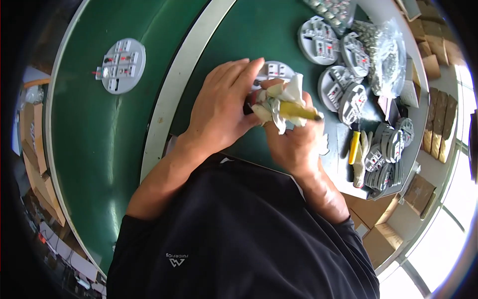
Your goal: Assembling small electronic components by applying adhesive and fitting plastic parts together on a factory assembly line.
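Note:
A round grey disc (pixel 275 70) with raised white fittings lies on the green surface in front of me. My left hand (pixel 222 102) has its fingers wrapped against the disc's left side, and they cover much of it. Closed over the disc's near side, my right hand (pixel 297 142) grips a yellow-handled tool (pixel 298 110). Crumpled white wrapping (pixel 279 107) surrounds that handle, whose dark end points right and looks smeared by motion. The tool's working end is hidden between my hands and the disc.
To the left, another grey disc (pixel 124 66) lies on a green belt (pixel 89 164) past a pale rail (pixel 167 94). Several discs (pixel 318 41) sit at right beside a clear bag of small metal parts (pixel 381 55). Nearer are a yellow-handled tool (pixel 354 148) and stacked discs (pixel 386 154).

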Tool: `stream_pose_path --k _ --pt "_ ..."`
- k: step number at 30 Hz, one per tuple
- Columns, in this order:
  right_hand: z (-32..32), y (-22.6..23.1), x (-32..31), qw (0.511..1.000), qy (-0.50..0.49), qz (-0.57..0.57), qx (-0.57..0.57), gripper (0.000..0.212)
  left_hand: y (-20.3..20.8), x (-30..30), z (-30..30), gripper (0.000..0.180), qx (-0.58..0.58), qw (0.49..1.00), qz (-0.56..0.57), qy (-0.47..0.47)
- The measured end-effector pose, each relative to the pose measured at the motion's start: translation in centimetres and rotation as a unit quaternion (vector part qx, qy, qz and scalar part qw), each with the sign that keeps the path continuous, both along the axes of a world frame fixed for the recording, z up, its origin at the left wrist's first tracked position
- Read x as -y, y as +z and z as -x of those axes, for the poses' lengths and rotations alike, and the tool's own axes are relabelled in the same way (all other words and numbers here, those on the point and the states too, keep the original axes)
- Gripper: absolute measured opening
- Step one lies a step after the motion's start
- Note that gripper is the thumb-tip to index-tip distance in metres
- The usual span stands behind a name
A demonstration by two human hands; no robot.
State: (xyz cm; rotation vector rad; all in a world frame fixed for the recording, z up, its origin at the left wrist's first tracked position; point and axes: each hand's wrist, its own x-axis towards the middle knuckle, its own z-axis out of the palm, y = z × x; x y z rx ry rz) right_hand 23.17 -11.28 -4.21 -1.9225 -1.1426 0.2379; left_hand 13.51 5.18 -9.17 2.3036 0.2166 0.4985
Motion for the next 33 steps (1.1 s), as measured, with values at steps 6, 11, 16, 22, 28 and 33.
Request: stream_pose_path --k 6,11,16,22,28,33 --pt "-1.8 2.3 4.5 0.965 -0.165 0.047 -0.199 0.032 0.5 0.4 -0.5 0.104 -0.024 1.0 0.003 -0.001" --pt "-2.9 2.6 5.8 0.96 -0.21 0.018 -0.182 0.029 0.1 -0.4 -1.3 0.1 -0.011 1.0 -0.004 -0.023" --pt "-3.7 3.3 7.1 0.927 -0.223 0.285 -0.094 0.038 1.4 0.7 -1.7 0.084 0.024 1.0 -0.016 0.008" --pt "-4.2 2.2 5.8 0.927 -0.19 0.214 0.241 0.044 0.5 1.9 -4.5 0.071 0.036 0.996 -0.078 -0.017" --pt "-6.3 1.1 3.5 0.99 -0.033 0.135 -0.003 0.03 0.4 1.1 -4.7 0.077 0.02 0.997 0.021 -0.075" --pt "-7.3 2.5 2.0 0.98 0.06 0.185 0.04 0.026 1.3 0.2 -4.0 0.093 -0.015 0.991 0.115 -0.074"
